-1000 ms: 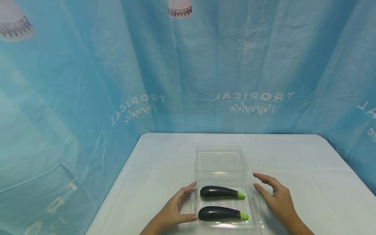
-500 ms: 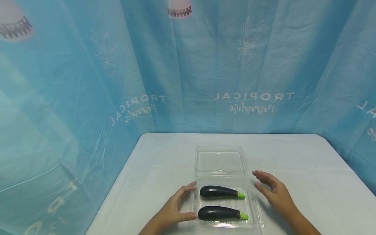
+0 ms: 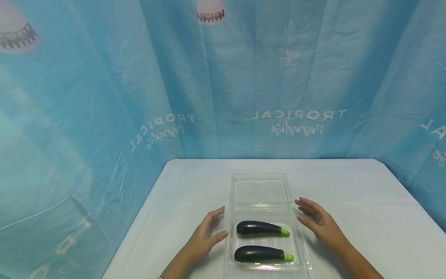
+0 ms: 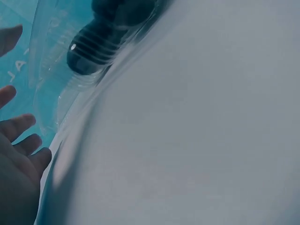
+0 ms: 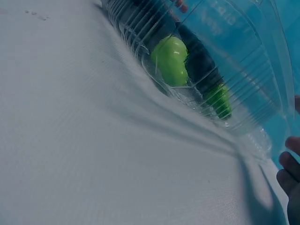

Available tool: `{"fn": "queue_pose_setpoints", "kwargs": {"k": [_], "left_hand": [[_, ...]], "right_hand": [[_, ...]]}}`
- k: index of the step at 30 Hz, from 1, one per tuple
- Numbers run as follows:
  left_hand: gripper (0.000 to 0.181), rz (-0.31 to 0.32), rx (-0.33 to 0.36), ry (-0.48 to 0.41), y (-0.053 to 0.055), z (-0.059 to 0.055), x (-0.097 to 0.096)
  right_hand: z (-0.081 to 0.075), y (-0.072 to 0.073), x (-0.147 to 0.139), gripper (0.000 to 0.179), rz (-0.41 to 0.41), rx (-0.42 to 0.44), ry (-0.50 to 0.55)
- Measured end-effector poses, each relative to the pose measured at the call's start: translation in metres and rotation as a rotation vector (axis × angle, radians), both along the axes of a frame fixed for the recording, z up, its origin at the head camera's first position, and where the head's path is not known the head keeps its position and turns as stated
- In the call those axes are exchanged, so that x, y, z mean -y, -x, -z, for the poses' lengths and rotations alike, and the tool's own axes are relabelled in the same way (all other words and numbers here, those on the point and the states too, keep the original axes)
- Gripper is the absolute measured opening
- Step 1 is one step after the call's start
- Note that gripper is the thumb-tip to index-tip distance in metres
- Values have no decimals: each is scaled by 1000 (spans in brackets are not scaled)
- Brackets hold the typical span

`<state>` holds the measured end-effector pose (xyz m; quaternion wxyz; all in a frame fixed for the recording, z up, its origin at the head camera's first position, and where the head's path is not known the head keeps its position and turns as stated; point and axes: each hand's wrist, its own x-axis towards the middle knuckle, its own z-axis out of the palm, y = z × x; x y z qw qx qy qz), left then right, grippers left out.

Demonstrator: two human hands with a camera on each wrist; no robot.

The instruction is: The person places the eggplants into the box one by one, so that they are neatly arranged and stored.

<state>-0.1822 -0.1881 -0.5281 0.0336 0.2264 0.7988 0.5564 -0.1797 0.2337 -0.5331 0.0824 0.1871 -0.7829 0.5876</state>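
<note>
A clear plastic clamshell container [image 3: 299,254] lies with its lid [image 3: 259,192] folded back, away from the person. Inside the base rest two dark eggplants with bright green stem ends, the far eggplant [image 3: 258,228] and the near eggplant [image 3: 259,254], side by side and stems to the right. My left hand [image 3: 202,238] is just left of the container, thumb and fingers spread and holding nothing. To the right, my right hand [image 3: 322,224] has its fingers loosely bent toward the container's side, also with nothing in it. Both wrist views show eggplants through the ribbed plastic wall.
The container stands on a table with a white cloth [image 3: 359,193]. Blue curtains [image 3: 230,89] with printed lettering hang behind the table and along its sides.
My left hand has drawn away from the container's left side, its thumb moving up from the near eggplant's end. My right hand has shifted slightly up and left. The container and eggplants stay put.
</note>
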Motion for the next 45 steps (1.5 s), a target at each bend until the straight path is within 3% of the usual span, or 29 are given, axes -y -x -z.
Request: {"fn": "queue_pose_setpoints", "kwargs": {"k": [8,17,23,33,45], "left_hand": [[58,-113,5,22,28,3,0],[57,-67,24,-93,49,4,-7],[59,-34,51,-126,54,5,-10],[61,20,10,-155,58,4,-13],[61,25,84,-125,58,2,-16]], "right_hand": [[2,7,2,64,-37,82,42],[4,13,4,67,-60,124,84],[5,15,5,67,-79,120,109],[1,15,5,68,-61,118,104],[3,15,3,71,-53,135,110]]}}
